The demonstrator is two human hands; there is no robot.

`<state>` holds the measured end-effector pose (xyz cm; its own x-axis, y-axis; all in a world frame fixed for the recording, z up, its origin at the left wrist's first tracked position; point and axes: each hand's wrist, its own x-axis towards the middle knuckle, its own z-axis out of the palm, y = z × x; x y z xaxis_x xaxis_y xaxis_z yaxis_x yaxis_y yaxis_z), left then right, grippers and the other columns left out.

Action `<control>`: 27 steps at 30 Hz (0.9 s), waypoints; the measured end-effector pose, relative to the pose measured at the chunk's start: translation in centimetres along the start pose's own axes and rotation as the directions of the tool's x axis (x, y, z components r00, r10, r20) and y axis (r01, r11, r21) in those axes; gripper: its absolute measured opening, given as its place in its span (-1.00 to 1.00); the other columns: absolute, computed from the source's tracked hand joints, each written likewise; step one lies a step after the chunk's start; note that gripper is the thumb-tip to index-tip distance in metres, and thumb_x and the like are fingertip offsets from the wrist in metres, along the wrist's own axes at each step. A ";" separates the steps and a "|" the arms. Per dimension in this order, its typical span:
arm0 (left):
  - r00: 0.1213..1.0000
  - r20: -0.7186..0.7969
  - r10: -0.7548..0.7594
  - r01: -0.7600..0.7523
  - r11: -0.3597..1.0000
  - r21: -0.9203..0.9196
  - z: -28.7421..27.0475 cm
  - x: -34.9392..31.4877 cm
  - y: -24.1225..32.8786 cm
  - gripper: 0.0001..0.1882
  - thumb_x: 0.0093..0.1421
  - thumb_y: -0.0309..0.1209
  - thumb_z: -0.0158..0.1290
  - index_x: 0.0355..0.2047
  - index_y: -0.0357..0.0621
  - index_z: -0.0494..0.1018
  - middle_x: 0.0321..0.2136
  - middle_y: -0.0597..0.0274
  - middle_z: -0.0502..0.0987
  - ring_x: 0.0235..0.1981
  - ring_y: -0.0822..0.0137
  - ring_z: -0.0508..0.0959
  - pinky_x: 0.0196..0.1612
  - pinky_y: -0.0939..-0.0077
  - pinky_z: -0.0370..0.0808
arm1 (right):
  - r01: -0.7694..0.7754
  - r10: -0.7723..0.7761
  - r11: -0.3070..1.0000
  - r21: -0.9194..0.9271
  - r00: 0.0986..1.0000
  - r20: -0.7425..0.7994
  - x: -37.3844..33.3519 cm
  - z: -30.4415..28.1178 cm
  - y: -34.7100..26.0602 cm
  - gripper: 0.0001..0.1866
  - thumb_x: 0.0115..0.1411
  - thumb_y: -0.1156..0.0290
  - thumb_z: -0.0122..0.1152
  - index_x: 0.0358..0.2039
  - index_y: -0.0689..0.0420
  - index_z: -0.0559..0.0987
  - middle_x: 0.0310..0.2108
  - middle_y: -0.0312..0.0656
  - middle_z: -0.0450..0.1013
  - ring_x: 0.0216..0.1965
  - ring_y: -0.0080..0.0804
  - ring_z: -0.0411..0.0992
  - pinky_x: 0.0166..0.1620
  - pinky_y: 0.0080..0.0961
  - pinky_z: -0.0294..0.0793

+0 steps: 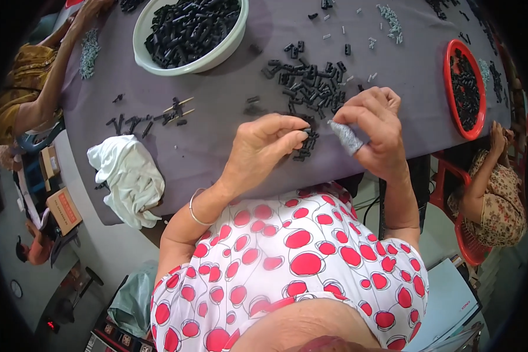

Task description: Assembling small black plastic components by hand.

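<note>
My left hand (267, 144) is closed in a pinch, thumb against forefinger, on a small black plastic part (307, 130) that is mostly covered by the fingertips. Just beneath those fingertips lies a little cluster of black parts (304, 154). To its right, my right hand (374, 132) is also pinched, its thumb wrapped in a silver-grey covering (347, 138). Whatever sits between its fingertips is too small to name. The two hands are a short gap apart. Beyond them spreads a loose heap of black plastic parts (314, 85) on the grey tablecloth (217, 100).
A white basin (240, 44) full of black parts stands at the far left; a red basket (481, 111) holds more. Small springs (391, 24) lie at the back. A white cloth (129, 179), wooden sticks (180, 110) and black pieces lie left. Other people sit at both sides.
</note>
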<state>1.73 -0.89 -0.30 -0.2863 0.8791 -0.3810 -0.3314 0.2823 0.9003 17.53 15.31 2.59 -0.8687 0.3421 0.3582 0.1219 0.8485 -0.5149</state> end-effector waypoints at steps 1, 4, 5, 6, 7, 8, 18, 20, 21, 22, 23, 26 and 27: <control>0.998 0.000 0.057 -0.057 0.995 0.078 0.0 -0.1 -0.1 -0.81 0.21 -0.57 0.11 -0.16 -0.34 0.54 -0.40 0.28 0.58 -0.41 0.57 0.53 -0.32 0.73 0.50 | 0.033 -0.033 0.999 0.001 0.999 0.009 0.2 0.0 -0.7 -0.76 -0.22 0.55 0.25 -0.44 0.03 0.55 -0.42 -0.38 0.43 -0.28 -0.40 0.40 -0.03 -0.30 0.10; 0.988 -0.004 0.156 -0.153 0.974 0.169 0.2 -0.4 -0.2 -0.82 0.19 -0.57 0.13 -0.18 -0.33 0.55 -0.41 0.32 0.55 -0.41 0.59 0.51 -0.33 0.74 0.48 | 0.064 -0.062 0.997 -0.038 0.997 0.040 0.3 0.4 -1.9 -0.77 -0.22 0.55 0.26 -0.45 0.02 0.57 -0.43 -0.40 0.42 -0.30 -0.43 0.40 0.00 -0.23 0.08; 0.980 -0.006 0.200 -0.195 0.963 0.184 0.3 -0.6 -0.2 -0.82 0.18 -0.57 0.14 -0.19 -0.33 0.56 -0.41 0.33 0.54 -0.41 0.59 0.50 -0.33 0.75 0.47 | 0.080 -0.076 0.995 -0.068 0.996 0.054 0.2 0.6 -2.1 -0.77 -0.22 0.54 0.26 -0.45 0.02 0.57 -0.44 -0.40 0.41 -0.30 -0.44 0.40 0.01 -0.21 0.08; 0.980 -0.012 0.200 -0.194 0.964 0.184 0.4 -0.7 -0.2 -0.82 0.18 -0.57 0.14 -0.19 -0.33 0.56 -0.41 0.33 0.54 -0.41 0.59 0.50 -0.33 0.75 0.47 | 0.083 -0.080 0.994 -0.064 0.995 0.057 0.2 0.6 -2.4 -0.77 -0.22 0.54 0.26 -0.45 0.02 0.57 -0.44 -0.40 0.41 -0.30 -0.44 0.40 0.01 -0.21 0.08; 0.979 -0.008 0.203 -0.198 0.961 0.193 0.4 -0.8 -0.2 -0.82 0.18 -0.57 0.14 -0.19 -0.32 0.56 -0.41 0.33 0.55 -0.41 0.59 0.50 -0.33 0.75 0.47 | 0.082 -0.078 0.994 -0.069 0.995 0.065 0.2 0.6 -2.6 -0.77 -0.22 0.54 0.26 -0.45 0.03 0.57 -0.44 -0.40 0.41 -0.30 -0.44 0.40 0.02 -0.19 0.07; 0.978 -0.003 0.207 -0.202 0.958 0.202 0.5 -0.9 -0.3 -0.82 0.18 -0.57 0.15 -0.19 -0.31 0.56 -0.42 0.33 0.55 -0.41 0.59 0.51 -0.33 0.74 0.48 | 0.081 -0.075 0.994 -0.075 0.994 0.073 0.2 0.6 -2.9 -0.78 -0.22 0.54 0.26 -0.45 0.03 0.58 -0.44 -0.41 0.41 -0.30 -0.44 0.40 0.03 -0.18 0.07; 0.996 0.082 0.033 -0.015 0.977 -0.214 -0.3 -0.6 -0.7 -0.77 0.24 -0.47 0.10 -0.15 -0.37 0.52 -0.35 0.17 0.59 -0.42 0.50 0.56 -0.35 0.67 0.53 | -0.021 0.014 0.991 0.135 0.998 0.054 -0.5 -0.4 -1.7 -0.65 -0.18 0.57 0.20 -0.28 0.13 0.57 -0.31 -0.25 0.49 -0.23 -0.26 0.43 -0.01 -0.34 0.20; 0.992 0.124 0.004 0.035 0.951 -0.306 -0.5 -0.5 -0.9 -0.79 0.24 -0.48 0.09 -0.16 -0.34 0.52 -0.35 0.11 0.60 -0.40 0.39 0.60 -0.32 0.55 0.58 | -0.132 0.136 0.981 0.139 0.991 -0.018 -1.3 -0.6 -1.3 -0.66 -0.17 0.57 0.20 -0.27 0.15 0.56 -0.31 -0.22 0.50 -0.21 -0.25 0.44 0.01 -0.34 0.21; 0.991 0.135 0.011 0.031 0.951 -0.309 -0.7 -0.5 -0.9 -0.79 0.24 -0.48 0.09 -0.16 -0.34 0.52 -0.35 0.11 0.60 -0.40 0.39 0.60 -0.32 0.55 0.58 | -0.172 0.179 0.978 0.121 0.983 -0.049 -1.6 -0.9 -1.2 -0.66 -0.16 0.59 0.19 -0.27 0.16 0.56 -0.29 -0.20 0.50 -0.19 -0.24 0.44 0.01 -0.37 0.24; 0.987 0.159 -0.023 0.079 0.930 -0.359 -0.9 -0.5 -1.0 -0.79 0.24 -0.48 0.09 -0.15 -0.33 0.51 -0.34 0.12 0.60 -0.40 0.39 0.60 -0.33 0.53 0.59 | -0.176 0.182 0.979 0.100 0.982 -0.057 -2.0 -0.9 -0.8 -0.66 -0.16 0.59 0.19 -0.27 0.16 0.56 -0.29 -0.20 0.50 -0.19 -0.24 0.44 0.01 -0.37 0.24; 0.981 0.188 -0.055 0.129 0.904 -0.407 -1.1 -0.5 -1.0 -0.79 0.24 -0.48 0.09 -0.14 -0.32 0.50 -0.34 0.12 0.60 -0.40 0.38 0.60 -0.34 0.52 0.59 | -0.236 0.243 0.969 0.069 0.961 -0.132 -2.5 -0.9 0.0 -0.66 -0.16 0.61 0.18 -0.27 0.16 0.56 -0.30 -0.20 0.51 -0.20 -0.24 0.44 -0.02 -0.39 0.27; 0.976 0.213 -0.055 0.140 0.901 -0.411 -1.5 -0.4 -1.0 -0.81 0.24 -0.48 0.09 -0.15 -0.29 0.49 -0.34 0.14 0.59 -0.40 0.40 0.60 -0.35 0.51 0.60 | -0.376 0.378 0.924 0.062 0.885 -0.272 -3.8 -0.1 1.9 -0.66 -0.16 0.71 0.15 -0.30 0.17 0.56 -0.32 -0.18 0.50 -0.25 -0.21 0.44 -0.12 -0.42 0.35; 0.975 0.213 -0.067 0.151 0.900 -0.408 -1.5 -0.2 -1.0 -0.81 0.24 -0.49 0.09 -0.16 -0.28 0.50 -0.35 0.15 0.60 -0.41 0.40 0.60 -0.35 0.52 0.60 | -0.404 0.400 0.913 0.047 0.871 -0.286 -4.1 0.1 2.6 -0.67 -0.16 0.72 0.15 -0.30 0.18 0.56 -0.34 -0.17 0.50 -0.26 -0.20 0.44 -0.13 -0.41 0.36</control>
<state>0.82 -1.89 -1.46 -0.0656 0.9199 -0.3865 -0.7087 0.2298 0.6670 21.36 16.04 -0.32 -0.5700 0.7529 0.3289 0.4403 0.6179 -0.6514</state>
